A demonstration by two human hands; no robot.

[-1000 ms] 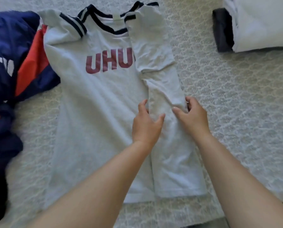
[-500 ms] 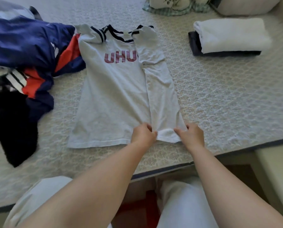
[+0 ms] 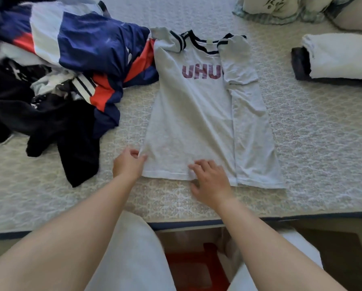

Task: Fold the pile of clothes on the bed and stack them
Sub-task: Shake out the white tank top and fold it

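Left hand pinches the bottom-left corner of the grey t-shirt, fingers curled round the hem. Right hand just lies flat on the hem's middle, fingers loose and spread, gripping nothing. Shirt's face-up near the bed's front edge, right side folded in. Unfolded pile at the left edge, folded stack by the far right.

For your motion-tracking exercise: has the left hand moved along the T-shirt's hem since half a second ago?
Yes. The left hand shifted leftward along the hem, from the fold line to the T-shirt's left bottom corner.
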